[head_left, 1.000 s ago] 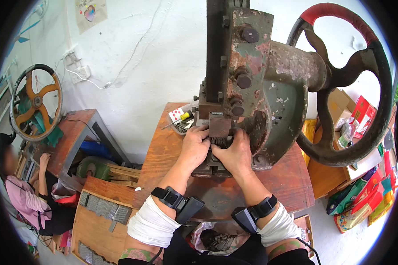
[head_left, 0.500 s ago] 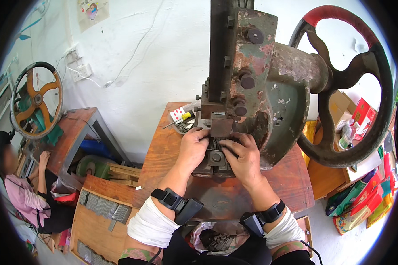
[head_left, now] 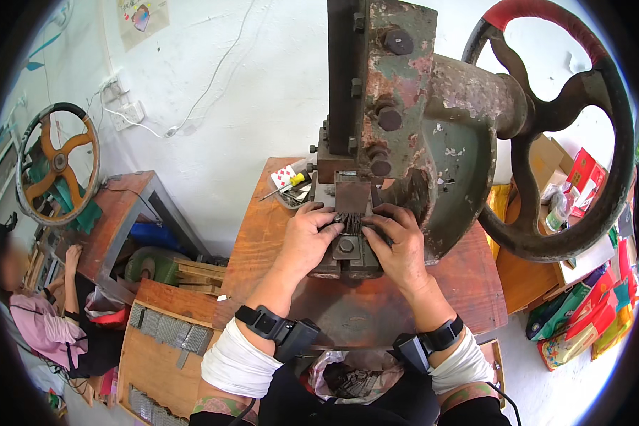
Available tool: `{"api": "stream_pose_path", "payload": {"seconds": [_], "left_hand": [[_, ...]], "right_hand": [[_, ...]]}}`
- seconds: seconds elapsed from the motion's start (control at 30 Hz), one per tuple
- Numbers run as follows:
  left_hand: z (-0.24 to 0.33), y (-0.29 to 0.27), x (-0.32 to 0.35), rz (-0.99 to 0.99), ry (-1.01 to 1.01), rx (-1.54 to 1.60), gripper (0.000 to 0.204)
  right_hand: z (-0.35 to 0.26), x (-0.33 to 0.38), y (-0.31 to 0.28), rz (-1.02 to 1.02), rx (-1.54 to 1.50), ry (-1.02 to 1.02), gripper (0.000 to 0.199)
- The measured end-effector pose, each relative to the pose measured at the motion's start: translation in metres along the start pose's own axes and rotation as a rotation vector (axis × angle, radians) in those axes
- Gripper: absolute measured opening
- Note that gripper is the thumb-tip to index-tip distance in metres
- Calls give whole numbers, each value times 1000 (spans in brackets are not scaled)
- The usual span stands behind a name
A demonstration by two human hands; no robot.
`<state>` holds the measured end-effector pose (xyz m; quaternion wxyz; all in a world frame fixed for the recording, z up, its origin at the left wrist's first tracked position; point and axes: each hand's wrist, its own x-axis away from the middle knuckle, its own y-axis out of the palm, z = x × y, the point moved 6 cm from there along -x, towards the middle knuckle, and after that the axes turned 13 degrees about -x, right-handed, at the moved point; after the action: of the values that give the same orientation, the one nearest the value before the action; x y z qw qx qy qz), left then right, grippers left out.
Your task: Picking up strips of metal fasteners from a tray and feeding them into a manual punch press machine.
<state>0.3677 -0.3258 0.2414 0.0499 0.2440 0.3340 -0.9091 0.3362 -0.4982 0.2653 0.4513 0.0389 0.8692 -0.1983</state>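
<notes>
A row of small dark metal pieces [head_left: 351, 223] stands under the square metal block [head_left: 353, 197] of a hand-wheel press. My left hand [head_left: 307, 238] has its thumb and fingers closed at the row's left end. At the right end, my right hand [head_left: 399, 245] presses in with bent fingers and thumb, so the row sits between both hands. Just in front of the pieces lies the press's bed with a bolt [head_left: 346, 246]. The fingertips partly cover the ends of the row.
The worn green press body [head_left: 461, 170] and its large handwheel [head_left: 582, 106] rise at the right. A plastic tub with a yellow-handled screwdriver [head_left: 289, 183] stands behind my left hand. Below the table edge is a bag of metal pieces [head_left: 351, 380]. Another person [head_left: 46, 319] sits at a second press, left.
My hands have moved slightly apart, and more of the row of metal pieces shows between them. The view has shifted a little.
</notes>
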Motion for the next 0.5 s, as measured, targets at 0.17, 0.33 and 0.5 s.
{"api": "stream_pose_path", "payload": {"seconds": [0.17, 0.33, 0.5], "left_hand": [[10, -4, 1, 57, 80, -22, 14], [18, 0, 3, 79, 132, -229, 14], [18, -2, 2, 100, 295, -326, 18]], "right_hand": [[1, 1, 1, -4, 6, 6, 22], [6, 3, 4, -1, -17, 82, 27], [20, 2, 10, 19, -40, 174, 29]]}}
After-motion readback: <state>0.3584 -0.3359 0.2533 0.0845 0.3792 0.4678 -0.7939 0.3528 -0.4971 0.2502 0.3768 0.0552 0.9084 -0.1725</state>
